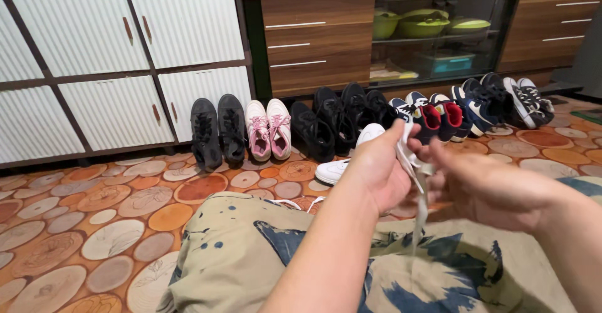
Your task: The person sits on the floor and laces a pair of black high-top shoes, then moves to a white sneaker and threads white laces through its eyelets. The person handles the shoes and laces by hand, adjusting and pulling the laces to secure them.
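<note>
Far to the left of the grip stand black sneakers [217,130] and pink-and-white sneakers [268,128] along the white cabinet [113,56]. The left hand [379,170] is clenched around a white shoelace [419,191], pinching it by the fingertips; behind this hand lies a white sneaker [342,162]. Just right, the right hand [483,184] grasps the same lace, whose loose end hangs below over the patterned trousers [251,256].

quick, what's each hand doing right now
Left hand: closed, pinching the white shoelace.
Right hand: fingers on the same lace, blurred.
</note>
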